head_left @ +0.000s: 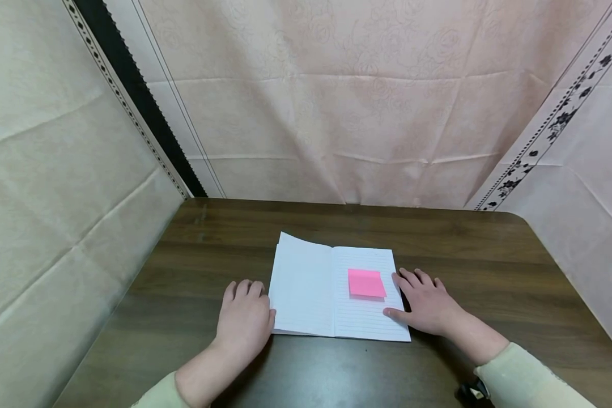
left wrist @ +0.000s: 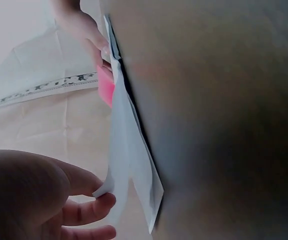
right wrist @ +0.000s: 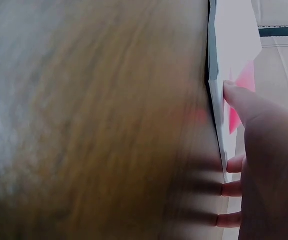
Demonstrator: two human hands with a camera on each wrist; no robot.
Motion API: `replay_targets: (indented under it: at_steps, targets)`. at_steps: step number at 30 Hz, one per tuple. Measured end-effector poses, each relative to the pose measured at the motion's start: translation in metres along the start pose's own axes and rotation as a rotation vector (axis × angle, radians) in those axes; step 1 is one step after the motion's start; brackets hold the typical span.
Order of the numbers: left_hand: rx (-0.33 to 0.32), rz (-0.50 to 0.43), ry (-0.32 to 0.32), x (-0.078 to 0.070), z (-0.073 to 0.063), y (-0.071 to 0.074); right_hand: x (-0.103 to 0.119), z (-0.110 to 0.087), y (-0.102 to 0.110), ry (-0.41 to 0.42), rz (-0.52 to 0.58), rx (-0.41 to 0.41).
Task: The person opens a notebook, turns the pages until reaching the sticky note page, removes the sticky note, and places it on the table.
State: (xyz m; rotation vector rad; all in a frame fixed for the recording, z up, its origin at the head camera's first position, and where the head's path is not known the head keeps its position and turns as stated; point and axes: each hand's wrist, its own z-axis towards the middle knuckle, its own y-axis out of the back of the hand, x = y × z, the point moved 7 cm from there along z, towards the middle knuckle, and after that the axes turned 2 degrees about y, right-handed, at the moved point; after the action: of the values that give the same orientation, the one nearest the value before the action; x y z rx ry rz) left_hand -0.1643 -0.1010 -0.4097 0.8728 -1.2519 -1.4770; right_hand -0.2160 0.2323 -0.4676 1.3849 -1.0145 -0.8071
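Note:
An open notebook (head_left: 306, 289) lies on the table, its right page lined. A pink sticky note pad (head_left: 366, 283) sits on that right page, its lower edge standing a little off the paper. At the notebook's left edge, my left hand (head_left: 246, 317) pinches a raised page (left wrist: 119, 145) between thumb and forefinger, as the left wrist view shows. My right hand (head_left: 425, 300) rests at the right edge, its thumb (right wrist: 239, 100) on the page and its other fingers spread toward the table beside it.
The brown wooden table (head_left: 224, 226) stretches around the notebook. Pale cloth curtains (head_left: 336, 113) hang behind it and on both sides. A black wrist strap (head_left: 474, 391) shows at the right sleeve.

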Motion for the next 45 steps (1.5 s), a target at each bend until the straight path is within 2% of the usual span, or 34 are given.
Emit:
replay_targets:
  at_steps: [8,15,24,34,45]
  targets:
    - [0.107,0.023,0.000,0.002,0.003,-0.014,-0.002,-0.001,-0.003,0.019,-0.004,-0.038]
    - [0.190,0.062,0.007,0.001,0.003,-0.024,-0.002,-0.002,-0.001,0.028,-0.019,-0.039]
    - [0.222,0.101,-0.009,-0.001,0.004,-0.028,-0.004,-0.001,-0.001,0.019,0.004,-0.046]
    - [0.279,0.084,0.006,0.000,0.005,-0.030,-0.010,0.000,-0.007,0.001,0.049,-0.042]
    - [0.318,0.084,0.014,0.002,0.006,-0.033,-0.009,-0.001,-0.004,-0.010,0.027,-0.030]
